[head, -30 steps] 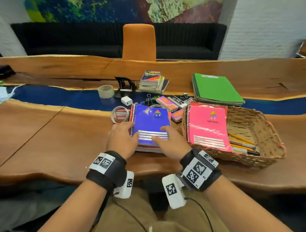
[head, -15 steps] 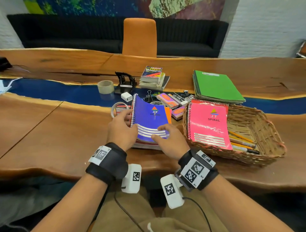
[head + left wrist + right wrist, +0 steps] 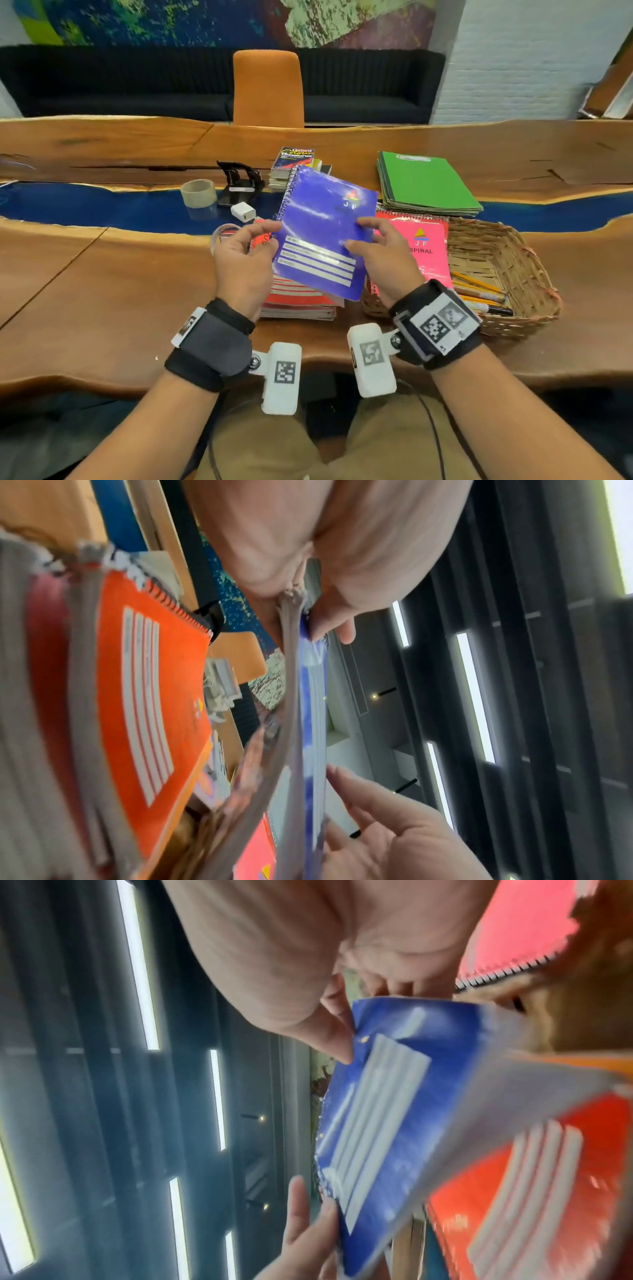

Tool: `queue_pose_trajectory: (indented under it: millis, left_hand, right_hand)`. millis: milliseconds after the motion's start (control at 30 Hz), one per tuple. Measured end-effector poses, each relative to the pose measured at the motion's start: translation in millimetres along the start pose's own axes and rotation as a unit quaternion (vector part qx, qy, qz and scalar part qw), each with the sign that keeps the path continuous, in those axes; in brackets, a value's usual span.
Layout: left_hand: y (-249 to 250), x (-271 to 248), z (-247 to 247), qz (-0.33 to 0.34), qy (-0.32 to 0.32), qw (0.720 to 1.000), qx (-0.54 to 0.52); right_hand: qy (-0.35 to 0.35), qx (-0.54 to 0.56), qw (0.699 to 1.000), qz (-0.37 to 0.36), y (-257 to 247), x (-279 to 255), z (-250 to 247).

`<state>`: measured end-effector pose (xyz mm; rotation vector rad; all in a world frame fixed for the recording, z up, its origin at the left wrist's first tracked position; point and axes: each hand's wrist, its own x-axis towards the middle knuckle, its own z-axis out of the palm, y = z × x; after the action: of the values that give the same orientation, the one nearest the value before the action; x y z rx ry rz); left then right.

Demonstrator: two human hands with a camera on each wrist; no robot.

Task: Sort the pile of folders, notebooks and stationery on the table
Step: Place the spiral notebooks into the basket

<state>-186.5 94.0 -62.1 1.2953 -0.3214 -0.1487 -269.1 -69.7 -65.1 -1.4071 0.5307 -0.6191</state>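
Above the stack at your table edge, you hold a blue spiral notebook [image 3: 325, 233] tilted in both hands.

Far left on the table [image 3: 102, 274] sit a roll of tape [image 3: 198, 193], a black hole punch [image 3: 239, 183] and a small white block [image 3: 243, 211]. Your left hand [image 3: 245, 260] pinches the notebook's spiral edge between thumb and curled fingers. Beneath it lies a stack of notebooks [image 3: 298, 301] with an orange cover [image 3: 154, 696] on top. Your right hand [image 3: 380, 257] pinches the opposite edge, thumb on the cover, fingers behind. Just to its right, a pink spiral notebook [image 3: 428, 253] leans in a wicker basket [image 3: 513, 274] holding pencils [image 3: 479, 294]. Behind the basket lies a pile of green folders [image 3: 424, 181], with a thesaurus [image 3: 294, 161] atop books farther left.
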Motion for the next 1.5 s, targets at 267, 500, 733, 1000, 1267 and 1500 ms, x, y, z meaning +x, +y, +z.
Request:
queue_pose_trajectory:
  millis: [267,500,733,1000,1267,1500]
  left_hand:
    - [-3.8,9.6,43.3,0.006,-0.044,0.995,-0.088]
    - [-37.7,-5.5,91.5,0.051,-0.106,0.993,0.031]
    - [-81.4,-12.8,95.6,0.132,-0.253,0.889,0.357]
    - [-91.1,-20.2,96.9,0.102,-0.35,0.821,0.44]
    - [-93.6,-21.5,95.7,0.135,-0.359,0.806,0.451]
    - [-81.4,-16.5,89.0,0.18,-0.349,0.825,0.406]
  right_hand:
    - [-0.01,0.008,0.991,0.13,1.5,-8.9,-40.3]
    - [0.121,-0.048,0.991,-0.008,-1.9,-12.9,-97.5]
    - [0.154,-0.314,0.936,-0.036,5.2,-7.0,-136.5]
    - [-0.001,-0.545,0.834,0.084,10.5,-11.9,-132.3]
    - [-0.034,-0.589,0.804,0.074,16.8,-11.0,-132.5]
    - [-0.014,-0.615,0.788,0.023,19.7,-13.9,-125.6]
